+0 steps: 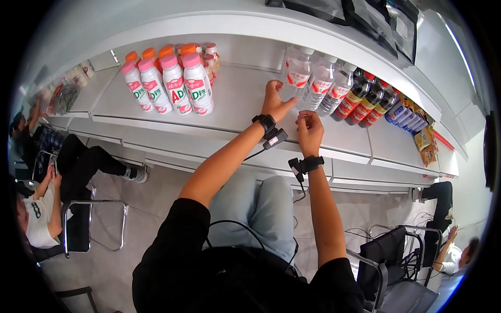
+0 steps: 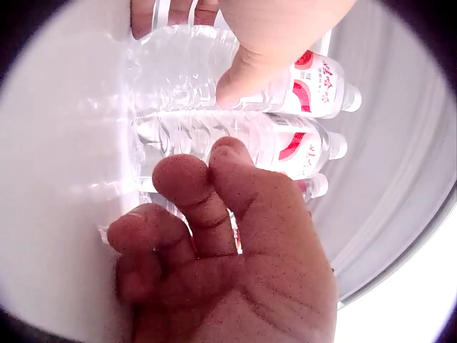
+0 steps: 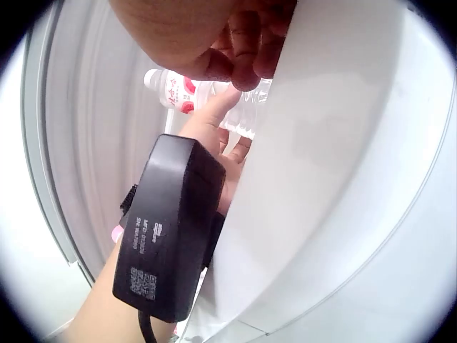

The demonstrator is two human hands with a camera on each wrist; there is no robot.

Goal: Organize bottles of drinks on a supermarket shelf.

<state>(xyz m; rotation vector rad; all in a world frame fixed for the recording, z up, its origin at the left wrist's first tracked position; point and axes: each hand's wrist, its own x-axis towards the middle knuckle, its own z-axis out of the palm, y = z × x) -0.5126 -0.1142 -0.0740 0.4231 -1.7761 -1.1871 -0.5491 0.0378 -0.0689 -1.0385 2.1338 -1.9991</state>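
A clear water bottle (image 1: 297,73) with a red and white label stands upright at the left front of a group of similar bottles on the shelf. My left hand (image 1: 276,101) grips it low down, thumb across the front and fingers round its left side. In the left wrist view the thumb (image 2: 239,82) lies over the clear plastic of the bottle (image 2: 189,61). Beside it, at the shelf's front edge, my right hand (image 1: 310,130) hangs with fingers loosely curled, holding nothing. Its curled fingertips (image 2: 182,175) are close to the neighbouring bottle (image 2: 300,146).
White bottles with pink caps (image 1: 177,86) stand in a row at left on the shelf (image 1: 240,96). To the right are dark bottles with red labels (image 1: 360,101), blue-and-white packs (image 1: 404,115) and yellow packets (image 1: 425,143). An upper shelf edge (image 1: 229,23) overhangs. People sit at both sides.
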